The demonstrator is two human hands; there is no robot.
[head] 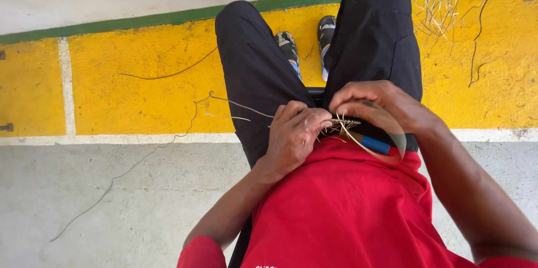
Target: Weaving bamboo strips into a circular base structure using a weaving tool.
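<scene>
Two bare hands meet over the lap of a seated person in a red shirt (342,206) and black trousers (252,72). The left hand (294,133) comes in from the lower left with its forearm angled up across the shirt, wrist bent, knuckles facing the camera, and its fingers curled shut on a small woven piece of dry straw (342,124). The right hand (378,105) arches over that straw piece from the right, wrist raised, fingers hooked downward and pinched on the fibres at its far edge; the fingertips themselves are hidden. The straw piece lies between the two hands, just above the hem of the shirt. Loose strands (235,105) trail from it to the left, past the left thigh. A blue-tipped tool (374,145) lies just under the right hand, against the shirt. Beyond the knees, two shoes (308,44) rest on the yellow-painted floor band (140,83).
</scene>
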